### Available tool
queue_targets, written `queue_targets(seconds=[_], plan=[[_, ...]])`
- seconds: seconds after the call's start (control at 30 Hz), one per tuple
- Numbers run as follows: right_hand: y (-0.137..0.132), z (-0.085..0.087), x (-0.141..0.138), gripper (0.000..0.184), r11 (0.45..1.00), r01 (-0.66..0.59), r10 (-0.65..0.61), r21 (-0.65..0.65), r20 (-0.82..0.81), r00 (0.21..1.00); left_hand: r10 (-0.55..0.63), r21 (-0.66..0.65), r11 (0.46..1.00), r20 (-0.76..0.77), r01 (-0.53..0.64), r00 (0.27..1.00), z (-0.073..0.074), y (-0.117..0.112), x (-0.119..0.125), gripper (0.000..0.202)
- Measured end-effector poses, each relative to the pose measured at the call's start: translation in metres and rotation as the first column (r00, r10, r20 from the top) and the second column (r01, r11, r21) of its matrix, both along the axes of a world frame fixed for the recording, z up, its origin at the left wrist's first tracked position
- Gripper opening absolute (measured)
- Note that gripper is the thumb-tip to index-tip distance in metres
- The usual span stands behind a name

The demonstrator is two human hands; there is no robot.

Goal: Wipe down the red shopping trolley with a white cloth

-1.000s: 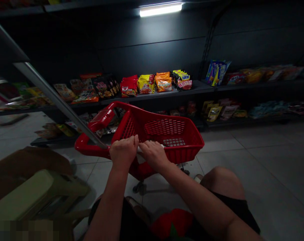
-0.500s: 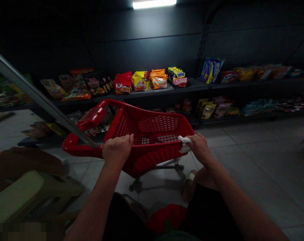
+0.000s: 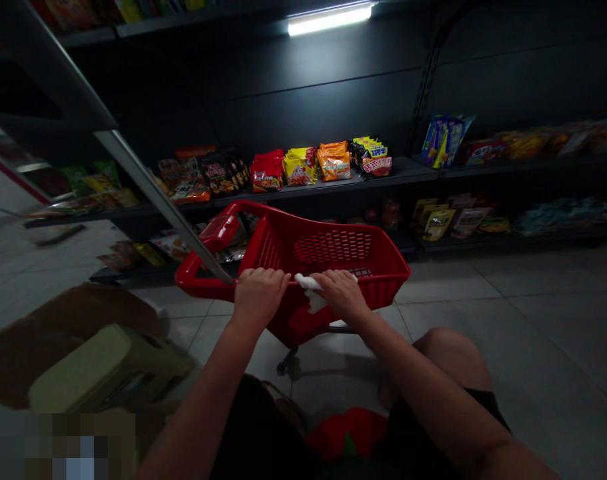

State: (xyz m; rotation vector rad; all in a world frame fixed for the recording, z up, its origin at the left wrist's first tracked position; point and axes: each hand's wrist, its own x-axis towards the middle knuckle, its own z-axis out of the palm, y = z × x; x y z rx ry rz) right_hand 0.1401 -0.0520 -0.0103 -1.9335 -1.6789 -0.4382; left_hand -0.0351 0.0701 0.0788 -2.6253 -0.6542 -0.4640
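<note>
**A:** What do we check first?

**B:** The hands. Our left hand (image 3: 261, 297) is closed over the near rim (image 3: 208, 285) of the basket (image 3: 378, 263), its fingers curled across the plastic.

**A:** And the right?

**B:** Our right hand (image 3: 341, 293) is closed on a white cloth (image 3: 311, 291) and presses it against the same rim. The cloth sits between both hands and hangs over the rim's inner side.

**A:** Where do we find the basket?

**B:** At center frame. It is red and wheeled and stands on the tiled floor (image 3: 533, 320).

**A:** What surrounds it?

**B:** Ahead, packets (image 3: 333, 161) line a dark shelf (image 3: 398, 175). At upper left, a grey pole (image 3: 158, 200) runs down to just beside our left hand. At lower left stands a pale green stool (image 3: 98, 367).
</note>
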Motion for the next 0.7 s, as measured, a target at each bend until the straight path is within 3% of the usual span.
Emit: queue_targets(seconds=[0.17,0.23,0.3,0.37,0.43,0.5,0.6,0.7], plan=[[-0.057,-0.043,0.073,0.029,0.965,0.194,-0.18,0.178,-0.093,0.979,-0.055,-0.005,0.998,-0.023,0.055,0.998,0.002,0.005,-0.01,0.039],[-0.067,-0.058,0.09,0.032,0.911,0.289,-0.244,0.293,-0.182,0.953,-0.059,-0.001,0.998,-0.022,0.059,0.998,0.001,0.004,-0.004,0.038],[-0.064,-0.069,0.092,0.035,0.82,0.393,-0.274,0.417,-0.317,0.908,-0.053,0.0,0.999,-0.012,0.053,0.999,0.0,-0.001,0.004,0.038],[-0.048,-0.074,0.076,0.038,0.716,0.49,-0.267,0.497,-0.454,0.85,-0.051,-0.01,0.999,-0.006,0.051,0.999,0.0,-0.007,0.012,0.04],[-0.024,-0.074,0.046,0.04,0.676,0.531,-0.236,0.511,-0.533,0.813,-0.055,-0.032,0.998,-0.008,0.055,0.998,0.001,-0.015,0.019,0.043],[0.0,-0.071,0.007,0.043,0.72,0.49,-0.17,0.492,-0.559,0.811,-0.054,-0.059,0.997,-0.009,0.053,0.999,0.003,-0.022,0.026,0.045],[0.028,-0.067,-0.048,0.052,0.809,0.325,0.007,0.49,-0.561,0.828,-0.026,-0.097,0.995,-0.011,0.025,1.0,0.006,-0.031,0.036,0.047],[0.036,-0.067,-0.068,0.059,0.852,0.128,0.153,0.507,-0.477,0.866,0.004,-0.115,0.993,-0.019,-0.006,1.0,0.007,-0.035,0.042,0.047]])
